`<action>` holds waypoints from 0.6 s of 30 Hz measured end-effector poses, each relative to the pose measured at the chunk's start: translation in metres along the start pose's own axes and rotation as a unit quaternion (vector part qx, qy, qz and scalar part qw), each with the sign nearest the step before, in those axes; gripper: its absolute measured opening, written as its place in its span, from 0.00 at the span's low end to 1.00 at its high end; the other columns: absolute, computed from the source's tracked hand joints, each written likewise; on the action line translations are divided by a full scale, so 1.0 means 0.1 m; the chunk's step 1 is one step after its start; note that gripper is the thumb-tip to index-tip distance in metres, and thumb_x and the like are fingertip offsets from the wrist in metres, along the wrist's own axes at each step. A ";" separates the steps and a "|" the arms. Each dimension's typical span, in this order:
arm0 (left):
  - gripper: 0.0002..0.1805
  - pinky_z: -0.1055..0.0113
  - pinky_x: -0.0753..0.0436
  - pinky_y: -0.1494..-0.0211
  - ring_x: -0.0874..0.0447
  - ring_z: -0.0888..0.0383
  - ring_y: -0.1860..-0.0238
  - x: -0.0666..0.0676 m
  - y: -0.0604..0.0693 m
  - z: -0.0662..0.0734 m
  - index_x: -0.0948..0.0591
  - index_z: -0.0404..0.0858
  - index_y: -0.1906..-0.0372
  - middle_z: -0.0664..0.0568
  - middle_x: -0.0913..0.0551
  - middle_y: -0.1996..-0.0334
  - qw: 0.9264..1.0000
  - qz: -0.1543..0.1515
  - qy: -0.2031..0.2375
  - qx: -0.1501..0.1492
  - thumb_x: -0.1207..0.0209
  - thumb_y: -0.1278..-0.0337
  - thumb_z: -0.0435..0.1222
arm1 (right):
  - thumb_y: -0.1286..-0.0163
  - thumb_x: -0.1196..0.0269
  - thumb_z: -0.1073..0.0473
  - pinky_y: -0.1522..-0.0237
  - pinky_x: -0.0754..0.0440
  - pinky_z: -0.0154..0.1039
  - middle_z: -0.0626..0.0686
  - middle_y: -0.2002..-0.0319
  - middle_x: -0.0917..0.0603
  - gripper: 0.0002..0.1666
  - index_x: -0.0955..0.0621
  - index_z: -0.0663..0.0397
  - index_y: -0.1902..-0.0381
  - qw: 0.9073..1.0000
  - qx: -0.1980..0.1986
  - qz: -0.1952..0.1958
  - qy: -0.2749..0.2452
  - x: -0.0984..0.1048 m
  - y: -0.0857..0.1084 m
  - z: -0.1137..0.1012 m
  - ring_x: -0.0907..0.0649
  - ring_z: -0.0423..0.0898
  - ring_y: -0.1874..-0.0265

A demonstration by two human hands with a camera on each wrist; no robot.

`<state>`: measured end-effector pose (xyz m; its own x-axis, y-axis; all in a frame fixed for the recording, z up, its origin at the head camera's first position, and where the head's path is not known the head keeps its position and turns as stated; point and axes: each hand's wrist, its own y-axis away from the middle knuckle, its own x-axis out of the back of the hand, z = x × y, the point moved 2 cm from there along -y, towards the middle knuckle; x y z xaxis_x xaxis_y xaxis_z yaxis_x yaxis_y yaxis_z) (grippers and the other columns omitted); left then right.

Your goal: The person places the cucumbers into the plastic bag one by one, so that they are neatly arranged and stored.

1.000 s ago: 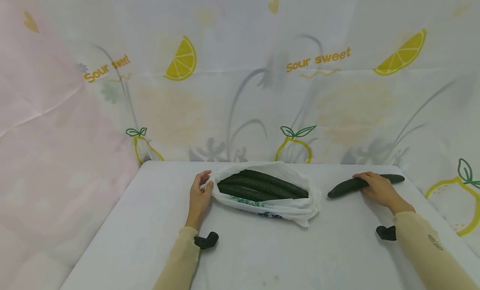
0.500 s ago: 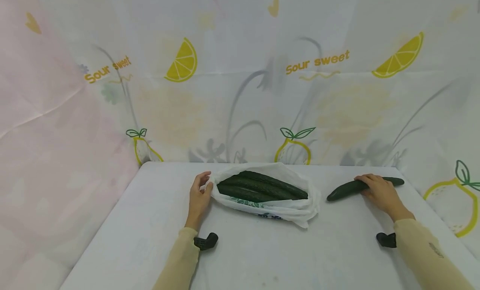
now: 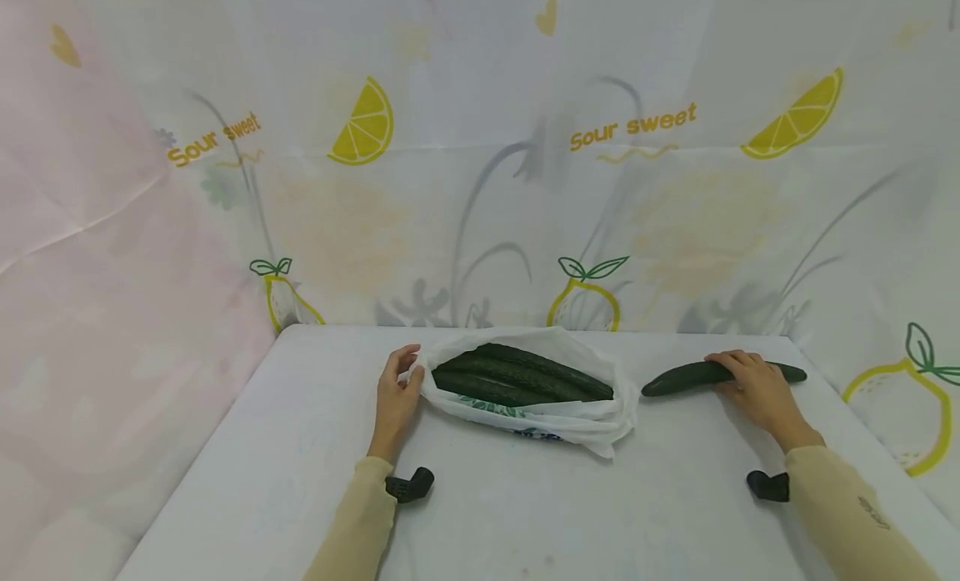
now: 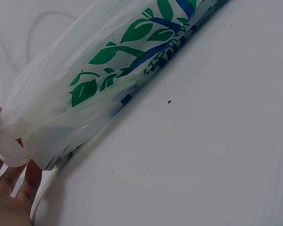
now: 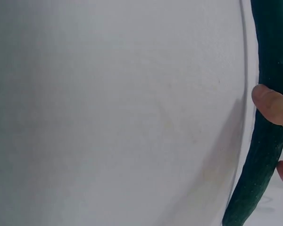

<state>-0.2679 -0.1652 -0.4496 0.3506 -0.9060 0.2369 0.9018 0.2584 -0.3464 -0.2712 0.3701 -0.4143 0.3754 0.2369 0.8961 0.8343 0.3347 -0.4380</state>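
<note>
In the head view, a white plastic bag [image 3: 577,427] lies mid-table with its mouth spread, several dark green cucumbers [image 3: 517,374] side by side inside. My left hand [image 3: 396,402] holds the bag's left edge between thumb and fingers. The left wrist view shows the bag's green leaf print [image 4: 118,56] and some of my fingers [image 4: 28,183] at the gathered plastic. To the right, my right hand [image 3: 757,391] grips a single cucumber [image 3: 678,378] around its middle. In the right wrist view my thumb [image 5: 271,101] lies across that cucumber; the other fingers are mostly hidden.
The white table [image 3: 480,514] ends at a patterned cloth backdrop [image 3: 450,189] with lemon prints. A black device [image 3: 411,485] is on my left wrist and a similar black device [image 3: 768,486] on my right. A small dark speck [image 4: 170,101] lies on the table near the bag.
The cucumber in my right hand has turned nearer to level, and its left end has shifted a little left towards the bag. My left hand and the bag hold almost still.
</note>
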 end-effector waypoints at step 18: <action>0.20 0.71 0.28 0.57 0.24 0.49 0.48 0.00 0.00 0.00 0.25 0.40 0.43 0.41 0.21 0.52 1.000 0.005 -0.003 -0.006 0.45 0.41 0.28 | 0.51 0.30 0.71 0.56 0.32 0.63 0.67 0.52 0.22 0.29 0.24 0.59 0.48 0.992 -0.032 0.094 -0.079 0.04 -0.03 -0.21 0.26 0.67 0.54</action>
<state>-0.2676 -0.1655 -0.4500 0.3613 -0.9015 0.2382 0.8952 0.2638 -0.3593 -0.2639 0.3512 -0.4075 0.4635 0.4311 0.7741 0.7811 0.2137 -0.5867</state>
